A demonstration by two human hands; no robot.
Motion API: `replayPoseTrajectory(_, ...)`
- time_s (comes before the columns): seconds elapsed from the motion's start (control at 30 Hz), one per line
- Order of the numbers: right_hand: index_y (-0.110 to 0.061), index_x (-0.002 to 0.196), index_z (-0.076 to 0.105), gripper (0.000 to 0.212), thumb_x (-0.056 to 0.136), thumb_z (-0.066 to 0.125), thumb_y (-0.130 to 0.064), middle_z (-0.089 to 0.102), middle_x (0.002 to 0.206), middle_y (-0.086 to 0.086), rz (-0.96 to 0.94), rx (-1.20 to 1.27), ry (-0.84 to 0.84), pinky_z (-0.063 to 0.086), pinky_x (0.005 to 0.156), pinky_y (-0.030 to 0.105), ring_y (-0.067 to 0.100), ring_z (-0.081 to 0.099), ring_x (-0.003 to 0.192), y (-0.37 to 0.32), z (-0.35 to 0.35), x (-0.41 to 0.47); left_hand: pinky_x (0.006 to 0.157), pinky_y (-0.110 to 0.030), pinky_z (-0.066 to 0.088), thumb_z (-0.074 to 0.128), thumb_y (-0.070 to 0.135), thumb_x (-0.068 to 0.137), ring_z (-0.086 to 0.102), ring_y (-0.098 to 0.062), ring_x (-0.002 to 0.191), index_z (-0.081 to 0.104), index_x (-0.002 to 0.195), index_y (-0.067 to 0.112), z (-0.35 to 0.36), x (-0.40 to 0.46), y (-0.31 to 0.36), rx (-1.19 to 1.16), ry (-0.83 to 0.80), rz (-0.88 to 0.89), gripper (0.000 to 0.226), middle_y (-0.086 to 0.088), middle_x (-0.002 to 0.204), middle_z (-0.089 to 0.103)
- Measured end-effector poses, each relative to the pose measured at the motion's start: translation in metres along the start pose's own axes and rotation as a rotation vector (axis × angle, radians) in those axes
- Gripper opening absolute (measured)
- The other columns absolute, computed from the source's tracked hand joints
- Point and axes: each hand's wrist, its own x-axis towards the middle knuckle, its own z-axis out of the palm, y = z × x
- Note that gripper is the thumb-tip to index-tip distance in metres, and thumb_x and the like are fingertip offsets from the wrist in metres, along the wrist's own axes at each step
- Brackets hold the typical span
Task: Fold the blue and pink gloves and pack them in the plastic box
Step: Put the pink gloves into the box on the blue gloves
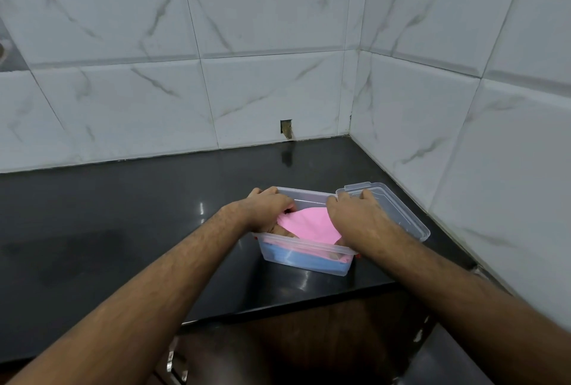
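A clear plastic box [309,262] stands on the black counter near its front edge. A folded blue glove [296,258] lies at the bottom, seen through the front wall. On top of it sits the folded pink glove [309,222], bulging above the rim. My left hand [268,208] reaches into the box's left end, its fingers curled on the pink glove's left edge. My right hand [355,210] covers the glove's right end inside the box; its fingertips are hidden.
The box's clear lid [398,211] lies on the counter right beside the box, partly under my right hand. Tiled walls [463,106] close the corner behind and to the right. The black counter [123,214] stretches to the left. Its front edge runs just below the box.
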Motion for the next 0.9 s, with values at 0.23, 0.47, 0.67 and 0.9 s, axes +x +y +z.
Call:
replayPoseTrajectory(0.23,-0.020,0.147,0.039,0.080,0.082,0.080,-0.042,0.041,0.150,0.013,-0.046,0.189,-0.112,0.027,0.118,0.054,0.033,0.047,0.135,0.008,-0.003,0.000,0.106,-0.044,0.034,0.043,0.069,0.097,0.038,-0.015,0.123,0.056,0.137,0.028,0.007,-0.008,0.001,-0.055,0.109,-0.035,0.058,0.004,0.129,0.049)
replayPoseTrajectory(0.47,-0.020,0.150,0.037,0.081,0.084,0.078,-0.043,0.038,0.155,0.012,-0.040,0.171,-0.155,0.024,0.119,0.057,0.031,0.042,0.141,0.006,-0.005,0.002,0.108,-0.045,0.030,0.039,0.047,0.107,0.036,-0.014,0.119,0.064,0.128,0.023,0.009,-0.008,0.005,0.050,0.154,-0.075,0.041,0.003,0.125,0.044)
replayPoseTrajectory(0.67,-0.024,0.152,0.034,0.086,0.082,0.079,-0.045,0.034,0.157,0.011,-0.021,0.223,-0.152,0.019,0.120,0.059,0.031,0.038,0.143,0.008,-0.003,0.001,0.106,-0.046,0.034,0.043,0.042,0.106,0.041,-0.017,0.119,0.062,0.119,0.022,0.007,-0.006,0.009,0.022,0.189,-0.106,0.030,0.001,0.124,0.048)
replayPoseTrajectory(0.9,-0.018,0.151,0.035,0.086,0.083,0.079,-0.046,0.037,0.156,0.012,-0.002,0.192,-0.132,0.028,0.118,0.056,0.031,0.040,0.142,0.008,0.000,0.001,0.097,-0.044,0.037,0.039,0.032,0.105,0.036,-0.015,0.107,0.052,0.098,0.021,0.008,-0.010,0.010,-0.071,0.247,-0.119,0.019,0.004,0.109,0.038)
